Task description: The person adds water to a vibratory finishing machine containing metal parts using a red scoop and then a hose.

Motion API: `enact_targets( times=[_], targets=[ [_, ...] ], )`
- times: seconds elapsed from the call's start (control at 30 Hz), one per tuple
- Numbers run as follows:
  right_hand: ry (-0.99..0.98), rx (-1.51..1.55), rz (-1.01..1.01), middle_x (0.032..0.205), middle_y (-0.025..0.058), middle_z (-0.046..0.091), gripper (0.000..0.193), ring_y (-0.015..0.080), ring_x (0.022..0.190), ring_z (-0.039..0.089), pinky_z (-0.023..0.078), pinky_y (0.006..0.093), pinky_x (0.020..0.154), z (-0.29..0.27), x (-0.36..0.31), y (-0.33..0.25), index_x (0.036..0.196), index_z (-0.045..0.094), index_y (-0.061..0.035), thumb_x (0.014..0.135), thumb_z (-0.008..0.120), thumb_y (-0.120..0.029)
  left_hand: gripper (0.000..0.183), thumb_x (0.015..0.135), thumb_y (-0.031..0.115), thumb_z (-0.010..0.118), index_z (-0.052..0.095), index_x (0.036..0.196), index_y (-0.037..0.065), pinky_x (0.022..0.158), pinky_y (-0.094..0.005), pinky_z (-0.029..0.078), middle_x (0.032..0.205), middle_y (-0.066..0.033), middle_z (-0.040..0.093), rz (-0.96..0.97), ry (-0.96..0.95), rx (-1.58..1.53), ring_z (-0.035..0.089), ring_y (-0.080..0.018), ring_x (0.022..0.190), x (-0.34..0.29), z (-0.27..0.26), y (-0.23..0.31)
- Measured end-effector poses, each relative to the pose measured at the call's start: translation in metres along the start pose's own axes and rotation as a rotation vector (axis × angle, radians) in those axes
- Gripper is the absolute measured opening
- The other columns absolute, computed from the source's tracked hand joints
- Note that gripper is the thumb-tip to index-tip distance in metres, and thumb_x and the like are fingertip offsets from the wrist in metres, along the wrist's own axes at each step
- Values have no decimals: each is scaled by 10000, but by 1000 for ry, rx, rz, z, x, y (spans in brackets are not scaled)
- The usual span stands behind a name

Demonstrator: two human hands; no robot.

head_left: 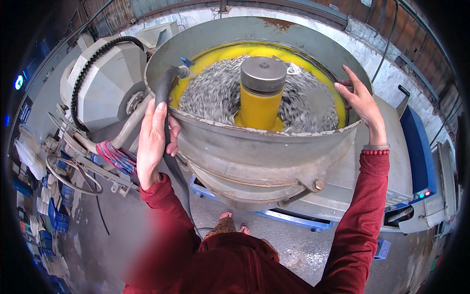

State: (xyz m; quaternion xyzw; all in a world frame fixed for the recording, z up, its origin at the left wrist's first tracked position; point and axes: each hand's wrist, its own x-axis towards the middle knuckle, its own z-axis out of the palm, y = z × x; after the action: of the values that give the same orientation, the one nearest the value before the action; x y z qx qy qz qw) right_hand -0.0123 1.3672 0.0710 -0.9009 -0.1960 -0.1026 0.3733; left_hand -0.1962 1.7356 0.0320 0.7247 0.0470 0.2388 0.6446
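Observation:
A large round grey vibratory finishing bowl with a yellow lining stands in front of me. Small silvery-grey pieces, blurred by motion, fill it around a yellow centre post with a grey metal cap. At the left rim my left hand is wrapped round a dark hose, whose upper end bends over the rim to a metal fitting with a blue lever. My right hand is held by the right rim, fingers spread and holding nothing.
To the left stands a pale many-sided drum with a black chain around it. Coloured cloth is tied to a pipe. Blue bins line the far left. A grey and blue machine is at the right. The floor looks wet.

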Motion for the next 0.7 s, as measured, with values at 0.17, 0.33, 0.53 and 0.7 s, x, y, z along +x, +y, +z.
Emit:
enact_targets(
  times=[0.17,0.33,0.53,0.7],
  targets=[
    [-7,15,6,1087,175,555,708,201,909,568,477,283,624,4,0,-4,1362,277,-73,812,590,-391,354,956,358,309,399,1144,72,286,-208,287,531,-32,411,-3,5,8,298,-67,302,-2,-3,2],
    [-34,40,15,1079,165,562,702,201,929,566,481,287,624,0,0,0,1370,254,-75,824,581,-371,323,960,334,316,391,1123,65,301,-209,301,538,-32,420,0,-29,-2,327,-69,312,-1,-2,4],
    [-48,42,-8,1055,159,576,674,191,915,563,484,287,616,1,1,0,1358,282,-67,830,575,-367,329,961,335,311,392,1126,61,303,-210,300,538,-35,418,1,-38,-11,324,-70,312,-1,-3,3],
    [-38,8,3,1044,150,583,666,193,896,566,489,290,599,-1,-1,-4,1353,298,-74,829,572,-381,334,962,335,306,393,1129,58,302,-210,299,539,-36,417,6,-39,-8,324,-71,311,-2,-1,4]
  ],
)
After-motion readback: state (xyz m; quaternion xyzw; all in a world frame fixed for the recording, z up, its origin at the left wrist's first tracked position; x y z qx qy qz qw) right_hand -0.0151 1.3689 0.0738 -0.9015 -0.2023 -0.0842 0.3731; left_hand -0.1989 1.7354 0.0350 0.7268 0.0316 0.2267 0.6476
